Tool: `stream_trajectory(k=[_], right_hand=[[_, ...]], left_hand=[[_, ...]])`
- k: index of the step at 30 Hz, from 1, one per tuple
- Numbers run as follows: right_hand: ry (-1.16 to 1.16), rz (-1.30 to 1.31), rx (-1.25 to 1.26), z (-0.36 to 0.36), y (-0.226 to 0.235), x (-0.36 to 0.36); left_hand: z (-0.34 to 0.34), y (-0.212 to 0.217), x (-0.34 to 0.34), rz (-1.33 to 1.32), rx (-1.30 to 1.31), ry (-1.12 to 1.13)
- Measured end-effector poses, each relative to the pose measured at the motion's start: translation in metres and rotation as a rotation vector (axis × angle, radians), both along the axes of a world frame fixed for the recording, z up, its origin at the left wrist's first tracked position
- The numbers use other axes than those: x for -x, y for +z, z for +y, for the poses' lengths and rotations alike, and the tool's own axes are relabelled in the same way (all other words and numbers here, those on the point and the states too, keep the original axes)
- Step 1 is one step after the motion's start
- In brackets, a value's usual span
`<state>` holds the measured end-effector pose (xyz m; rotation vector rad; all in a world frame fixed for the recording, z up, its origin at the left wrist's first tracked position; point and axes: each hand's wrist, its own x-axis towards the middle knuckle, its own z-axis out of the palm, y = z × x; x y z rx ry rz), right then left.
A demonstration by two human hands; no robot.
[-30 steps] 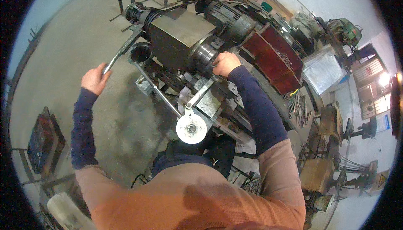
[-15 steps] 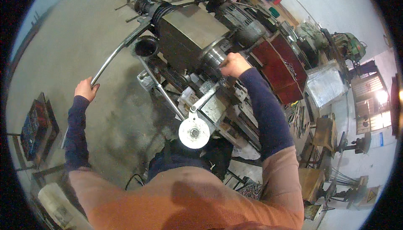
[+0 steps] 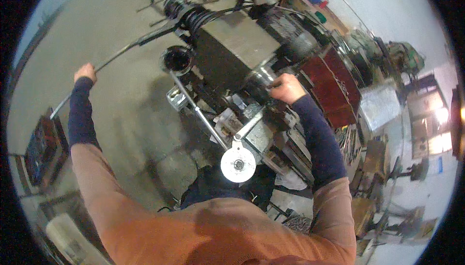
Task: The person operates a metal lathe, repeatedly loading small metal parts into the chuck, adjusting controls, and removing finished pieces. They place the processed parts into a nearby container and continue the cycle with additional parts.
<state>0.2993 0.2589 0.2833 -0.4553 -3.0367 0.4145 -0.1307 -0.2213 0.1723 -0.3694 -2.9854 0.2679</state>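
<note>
The rod (image 3: 114, 56) slants across the left of the view, from beside the pulley (image 3: 196, 17) down to the box (image 3: 46, 144). It is gripped between its 2 ends by the left hand (image 3: 85, 73), the fingers being wrapped around it. At the spindle (image 3: 263, 76), in front of the housing (image 3: 242, 40), the right hand (image 3: 286, 89) is held with its fingers drawn together; whether something small is pinched there cannot be told.

The rod is probably best handled as a lever: a full grip should be kept, and force applied smoothly across its length rather than in jerks. A hold farther out would likely give more leverage, but the reach is already long, so balance should be minded. The right hand should be kept steady and in line with the spindle, with the fingertips off any edge that may turn, and the sleeve (image 3: 323, 141) kept back from the metal. The 2 hands should be worked in time with each other.

The right fingertips are largely hidden by the hand itself. The rod's joint near the pulley is dark and blurred, and whether its lower end touches the box cannot be made out.
</note>
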Motion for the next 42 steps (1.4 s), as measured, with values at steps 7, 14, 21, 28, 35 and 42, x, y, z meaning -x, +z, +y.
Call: stream_trajectory(k=[7,14,21,28,35,42], right_hand=[[0.053,0.562,-0.137,-0.010,0.032,-0.116],[-0.674,0.306,-0.052,-0.012,-0.009,-0.353],[-1.132,0.106,-0.203,-0.029,-0.061,-0.525],[-1.616,-0.673,-0.165,-0.018,-0.145,-0.726],[-1.677,-0.654,-0.154,-0.024,-0.167,-0.751],[-1.870,-0.548,-0.099,-0.102,-0.153,-0.662]], left_hand=[[0.118,-0.043,-0.092,0.408,-1.107,-0.578],[0.217,-0.191,-0.150,-0.442,-0.184,-0.416],[0.215,-0.169,-0.131,-0.345,-0.061,-0.375],[0.166,-0.175,-0.113,-0.736,-0.931,-0.260],[0.229,-0.108,-0.174,-0.840,-1.485,0.041],[0.268,-0.118,-0.196,-0.678,-1.782,0.169]])
